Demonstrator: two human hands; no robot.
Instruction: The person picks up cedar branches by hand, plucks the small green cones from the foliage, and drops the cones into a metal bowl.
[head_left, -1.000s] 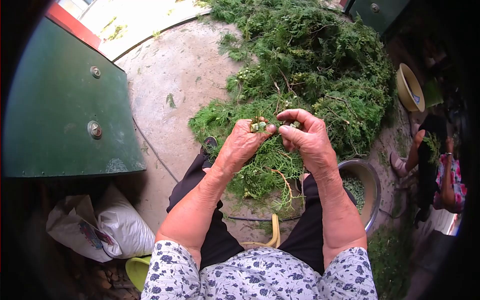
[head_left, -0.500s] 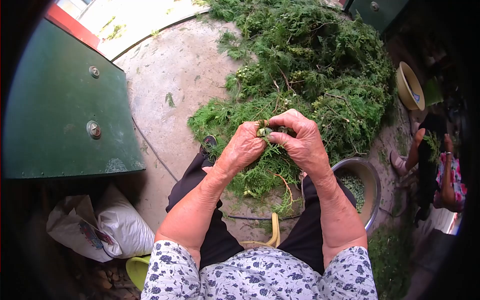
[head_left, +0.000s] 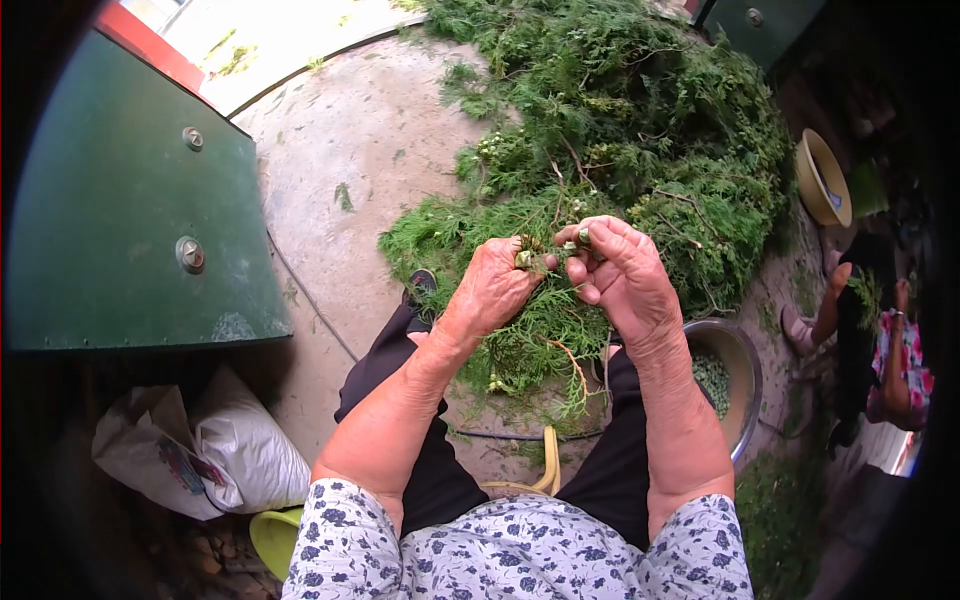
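My left hand [head_left: 497, 282] is closed around a leafy evergreen sprig [head_left: 530, 242], a pale green cone [head_left: 524, 259] showing at its thumb. Just to its right, my right hand [head_left: 632, 272] has curled fingers with a few small green cones [head_left: 584, 236] between thumb and fingertips. Its fingertips are slightly apart from the left thumb. Below both hands, feathery green branches [head_left: 520, 355] lie between my knees. By my right knee, a metal basin [head_left: 752, 400] holds many small green cones [head_left: 710, 378].
A large heap of evergreen branches [head_left: 640, 130] spreads ahead and to the right. On the left stand a green metal panel [head_left: 120, 220] and white sacks [head_left: 245, 450]. At right are a yellowish basin [head_left: 825, 175] and another person [head_left: 895, 350] with a sprig. A cable [head_left: 310, 300] crosses the floor.
My right hand has drawn slightly right, away from the left hand, and its fingers have turned to show green cones. My left hand has stayed nearly in place.
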